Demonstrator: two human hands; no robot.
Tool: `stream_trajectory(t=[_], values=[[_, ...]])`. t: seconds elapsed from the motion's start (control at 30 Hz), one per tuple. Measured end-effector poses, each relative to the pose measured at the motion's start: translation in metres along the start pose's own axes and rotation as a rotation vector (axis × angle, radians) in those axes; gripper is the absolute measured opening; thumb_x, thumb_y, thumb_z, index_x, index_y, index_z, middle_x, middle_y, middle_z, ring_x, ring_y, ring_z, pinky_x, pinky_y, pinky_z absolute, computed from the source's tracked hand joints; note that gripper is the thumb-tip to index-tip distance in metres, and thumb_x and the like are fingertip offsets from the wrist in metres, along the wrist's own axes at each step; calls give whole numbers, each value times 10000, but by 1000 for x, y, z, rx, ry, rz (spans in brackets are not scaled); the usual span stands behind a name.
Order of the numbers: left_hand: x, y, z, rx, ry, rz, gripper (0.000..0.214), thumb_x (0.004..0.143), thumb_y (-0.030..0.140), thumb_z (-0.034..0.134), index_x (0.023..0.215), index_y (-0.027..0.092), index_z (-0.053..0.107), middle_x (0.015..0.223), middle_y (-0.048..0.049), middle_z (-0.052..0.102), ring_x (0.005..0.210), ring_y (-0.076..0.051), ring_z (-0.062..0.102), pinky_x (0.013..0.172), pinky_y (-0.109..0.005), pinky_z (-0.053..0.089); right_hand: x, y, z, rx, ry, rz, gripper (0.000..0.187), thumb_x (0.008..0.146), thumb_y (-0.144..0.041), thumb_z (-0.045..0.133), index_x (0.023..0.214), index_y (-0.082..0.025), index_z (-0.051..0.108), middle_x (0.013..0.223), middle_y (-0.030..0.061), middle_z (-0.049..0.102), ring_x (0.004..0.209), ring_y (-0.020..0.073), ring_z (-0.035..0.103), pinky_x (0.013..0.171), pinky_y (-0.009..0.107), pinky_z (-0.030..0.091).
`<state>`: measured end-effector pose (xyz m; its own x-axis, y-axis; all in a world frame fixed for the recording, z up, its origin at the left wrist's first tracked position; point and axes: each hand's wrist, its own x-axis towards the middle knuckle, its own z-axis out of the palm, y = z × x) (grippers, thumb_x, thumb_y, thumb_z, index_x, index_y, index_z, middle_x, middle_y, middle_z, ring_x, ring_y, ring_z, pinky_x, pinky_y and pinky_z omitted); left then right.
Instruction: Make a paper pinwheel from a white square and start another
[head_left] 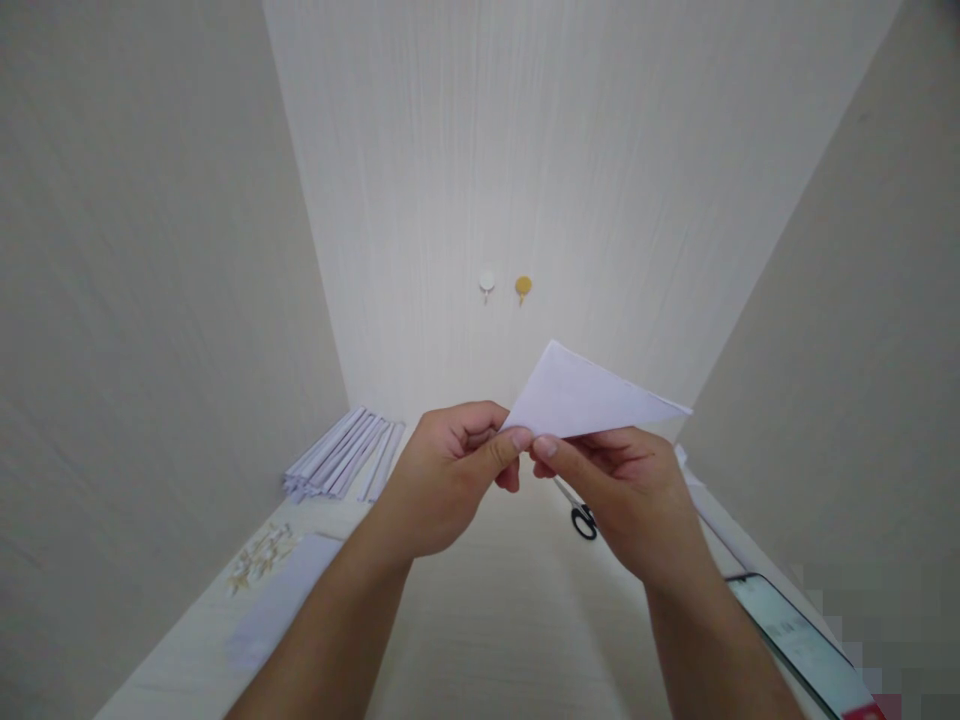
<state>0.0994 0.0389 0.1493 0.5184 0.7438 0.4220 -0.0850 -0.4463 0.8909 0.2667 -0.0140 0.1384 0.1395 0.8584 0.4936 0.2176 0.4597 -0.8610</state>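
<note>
A white sheet of paper [585, 393], folded into a triangle, is held up above the table in front of me. My left hand [461, 470] pinches its left lower corner between thumb and fingers. Close beside it, my right hand [615, 480] grips the lower edge, thumb on the near side and fingers behind. The two thumb tips almost meet. One sharp point of the paper reaches out to the right, another points up. Below and behind the right hand lie scissors [583, 520] with black handles, their blades partly hidden.
Rolled or folded paper strips [337, 455] lie in a row at the back left. Nearer are small pale pieces [262, 558] and a flat sheet [289, 600]. A phone [799, 640] rests at the right. Two hooks, one white [487, 283], one yellow [523, 286], are on the wall.
</note>
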Motion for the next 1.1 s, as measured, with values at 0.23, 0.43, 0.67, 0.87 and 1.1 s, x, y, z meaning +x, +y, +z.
stream_trajectory(t=[0.23, 0.43, 0.67, 0.87, 1.1], values=[[0, -1, 1, 9, 9, 0, 290, 914, 369, 650, 710, 164, 660, 646, 4, 643, 603, -105, 515, 549, -232, 364, 2, -5, -10, -110, 67, -39, 278, 845, -429, 765, 684, -203, 786, 721, 40, 782, 697, 190, 735, 653, 273, 583], [2, -3, 0, 40, 42, -8, 287, 903, 368, 653, 703, 162, 652, 612, 13, 624, 567, -96, 473, 530, -229, 342, 4, -5, -19, -173, 170, -59, 297, 810, -484, 789, 690, -214, 809, 748, 69, 800, 715, 217, 754, 664, 306, 600], [5, -3, 0, 20, 54, -12, 265, 886, 354, 658, 713, 155, 643, 574, 19, 614, 524, -87, 466, 508, -214, 340, 5, -2, -32, -120, 261, -110, 279, 839, -441, 778, 684, -208, 785, 717, 53, 766, 738, 202, 723, 745, 334, 579], [6, -4, -4, 25, 7, -39, 257, 870, 355, 676, 721, 147, 665, 606, -3, 639, 570, -100, 502, 543, -220, 368, 8, 2, -43, -24, 288, -162, 189, 832, -375, 786, 730, -216, 781, 692, 30, 737, 638, 175, 669, 656, 322, 556], [10, -9, -10, -113, -7, -65, 310, 812, 429, 745, 892, 129, 754, 805, -40, 712, 710, -147, 589, 640, -255, 442, 6, -6, -42, -133, 36, -95, 211, 845, -370, 768, 719, -202, 790, 690, 40, 745, 656, 161, 673, 617, 263, 540]])
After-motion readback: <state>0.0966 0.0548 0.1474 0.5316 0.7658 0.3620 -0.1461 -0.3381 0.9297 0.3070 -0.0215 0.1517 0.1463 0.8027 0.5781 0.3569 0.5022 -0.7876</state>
